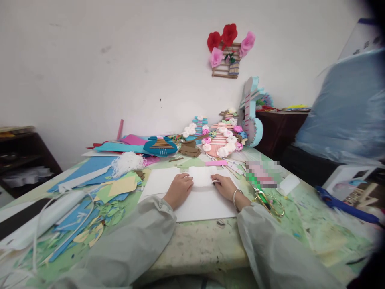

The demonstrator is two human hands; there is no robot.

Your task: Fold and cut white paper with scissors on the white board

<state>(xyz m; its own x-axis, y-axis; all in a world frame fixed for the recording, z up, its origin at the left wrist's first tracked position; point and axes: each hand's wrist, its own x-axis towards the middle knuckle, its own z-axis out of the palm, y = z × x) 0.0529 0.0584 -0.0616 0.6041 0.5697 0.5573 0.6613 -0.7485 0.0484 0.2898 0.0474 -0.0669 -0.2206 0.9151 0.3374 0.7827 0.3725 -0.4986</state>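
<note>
A small white piece of paper (202,176) spans the gap between my hands, its right edge curling slightly. My left hand (181,188) has its fingers bent over the left edge of that piece. At the right edge, my right hand (225,187) pinches the paper between thumb and fingers. Beneath both hands lies a larger white sheet (207,206) flat on the table, with another white sheet (159,180) to the left. Gold-handled scissors (267,200) rest just right of my right wrist.
Paper scraps (114,208) and a tangle of white string (128,163) cover the left of the table. Paper-flower crafts (221,140) and a teal lute-shaped craft (161,146) stand at the back. A blue-handled tool (345,206) lies at right.
</note>
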